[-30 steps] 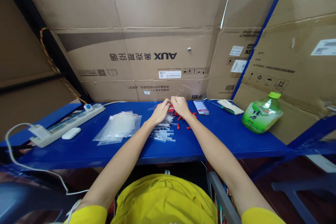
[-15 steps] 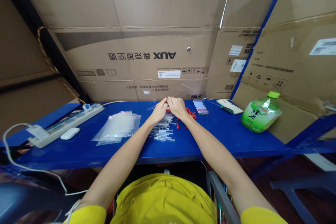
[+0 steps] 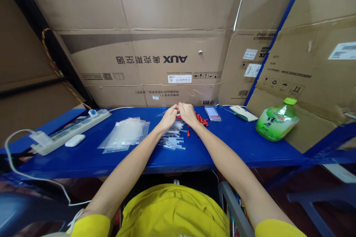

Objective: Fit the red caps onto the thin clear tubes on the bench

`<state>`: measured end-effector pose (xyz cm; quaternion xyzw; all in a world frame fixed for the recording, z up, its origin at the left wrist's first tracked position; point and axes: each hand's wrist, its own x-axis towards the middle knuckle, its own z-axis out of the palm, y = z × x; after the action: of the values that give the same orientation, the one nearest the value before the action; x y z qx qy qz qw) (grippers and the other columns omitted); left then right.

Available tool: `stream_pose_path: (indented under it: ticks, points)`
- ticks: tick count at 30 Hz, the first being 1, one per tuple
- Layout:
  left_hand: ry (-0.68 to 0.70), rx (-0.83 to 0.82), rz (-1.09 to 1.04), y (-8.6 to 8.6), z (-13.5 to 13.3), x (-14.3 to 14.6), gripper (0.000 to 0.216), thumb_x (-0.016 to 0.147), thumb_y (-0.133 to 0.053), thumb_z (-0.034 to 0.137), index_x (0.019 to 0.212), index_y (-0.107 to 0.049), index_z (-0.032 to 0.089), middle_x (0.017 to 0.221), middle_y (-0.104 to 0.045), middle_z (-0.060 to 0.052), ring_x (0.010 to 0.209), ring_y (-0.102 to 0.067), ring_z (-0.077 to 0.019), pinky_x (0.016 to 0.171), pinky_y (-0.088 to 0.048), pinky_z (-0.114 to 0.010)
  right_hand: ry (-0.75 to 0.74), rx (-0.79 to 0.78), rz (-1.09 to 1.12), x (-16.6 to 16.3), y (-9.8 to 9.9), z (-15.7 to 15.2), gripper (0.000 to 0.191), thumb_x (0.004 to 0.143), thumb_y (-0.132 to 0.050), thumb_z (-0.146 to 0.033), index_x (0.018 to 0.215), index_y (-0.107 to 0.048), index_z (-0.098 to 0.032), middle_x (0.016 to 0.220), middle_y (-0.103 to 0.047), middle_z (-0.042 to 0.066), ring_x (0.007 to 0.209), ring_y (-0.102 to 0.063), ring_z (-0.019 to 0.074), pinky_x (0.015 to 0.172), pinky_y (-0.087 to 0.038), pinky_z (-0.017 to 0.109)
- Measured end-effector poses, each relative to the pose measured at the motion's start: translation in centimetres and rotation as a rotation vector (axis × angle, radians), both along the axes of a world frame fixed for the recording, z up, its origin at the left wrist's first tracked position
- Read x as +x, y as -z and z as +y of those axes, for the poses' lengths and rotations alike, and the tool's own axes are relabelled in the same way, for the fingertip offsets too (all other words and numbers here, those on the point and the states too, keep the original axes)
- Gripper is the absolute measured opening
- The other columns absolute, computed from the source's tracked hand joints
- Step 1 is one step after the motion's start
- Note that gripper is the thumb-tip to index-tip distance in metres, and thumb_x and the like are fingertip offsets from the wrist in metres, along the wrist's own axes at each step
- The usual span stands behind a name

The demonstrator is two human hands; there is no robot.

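My left hand (image 3: 169, 116) and my right hand (image 3: 188, 113) meet fingertip to fingertip above the back of the blue shelf (image 3: 228, 144). Both are pinched closed on something small that I cannot make out. Just below them lies a pile of clear thin tubes (image 3: 172, 140). Small red caps (image 3: 200, 119) are scattered to the right of my right hand. A stack of clear plastic bags (image 3: 125, 134) lies left of the tubes.
A green tea bottle (image 3: 276, 123) lies on its side at the right. A phone (image 3: 213, 113), a white case (image 3: 244, 113), a white power strip (image 3: 72, 130) and a white mouse (image 3: 73, 140) are also on the shelf. Cardboard boxes (image 3: 155, 63) wall the back.
My right hand moved left, from over the red caps to meet my left hand, and both stay pinched together. The caps it covered now show.
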<state>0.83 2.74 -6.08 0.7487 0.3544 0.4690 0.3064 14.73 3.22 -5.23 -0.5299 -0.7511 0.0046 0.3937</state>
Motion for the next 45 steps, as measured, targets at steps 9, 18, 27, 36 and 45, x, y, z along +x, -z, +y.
stream_pose_path:
  ticks: [9, 18, 27, 36, 45]
  points:
    - [-0.114, 0.171, 0.341, -0.2, -1.2, 0.5, 0.017, 0.1, -0.035, 0.021, 0.093, -0.052, 0.021, 0.096, -0.069, -0.01, 0.093, -0.066, -0.0252, 0.09, -0.048, -0.037, 0.093, 0.072, 0.147, 1.2, 0.5, 0.5, 0.059, 0.109, -0.042, -0.045, 0.062, -0.068, -0.02, 0.066, -0.072, 0.007, 0.064, -0.064, 0.0169, 0.064, -0.031, 0.028]
    - [-0.073, 0.126, 0.267, -0.6, -1.1, 0.2, 0.03, 0.097, -0.034, 0.02, 0.104, -0.063, 0.017, 0.105, -0.073, -0.011, 0.099, -0.068, -0.0252, 0.096, -0.051, -0.039, 0.065, 0.071, 0.077, 0.6, 0.4, -0.1, 0.062, 0.112, -0.034, -0.039, 0.068, -0.072, -0.019, 0.074, -0.076, 0.011, 0.072, -0.07, 0.0192, 0.068, -0.035, 0.029]
    - [0.009, 0.113, 0.122, -0.1, 0.3, 0.0, 0.044, 0.092, -0.035, 0.021, 0.12, -0.068, 0.011, 0.121, -0.074, -0.014, 0.112, -0.067, -0.0257, 0.107, -0.05, -0.04, 0.084, 0.051, -0.021, -0.3, 0.2, -0.1, 0.058, 0.112, -0.035, -0.034, 0.076, -0.077, -0.016, 0.084, -0.079, 0.015, 0.079, -0.074, 0.0201, 0.073, -0.038, 0.028]
    - [-0.052, 0.096, 0.141, -0.3, -0.2, -0.2, 0.032, 0.092, -0.035, 0.021, 0.101, -0.065, 0.015, 0.099, -0.071, -0.009, 0.091, -0.063, -0.0212, 0.092, -0.051, -0.034, 0.005, 0.024, 0.145, -0.5, 0.4, 0.4, 0.058, 0.11, -0.036, -0.036, 0.063, -0.066, -0.018, 0.073, -0.074, 0.011, 0.071, -0.069, 0.0185, 0.071, -0.038, 0.027]
    - [0.017, 0.064, 0.228, -0.4, -1.5, 0.6, 0.029, 0.103, -0.035, 0.035, 0.103, -0.059, 0.019, 0.082, -0.063, -0.001, 0.078, -0.058, -0.0178, 0.08, -0.045, -0.029, -0.039, -0.084, 0.556, 2.5, 0.6, 1.9, 0.058, 0.098, -0.03, -0.064, 0.056, -0.035, -0.025, 0.053, -0.038, -0.002, 0.055, -0.039, 0.0127, 0.056, -0.032, 0.027]
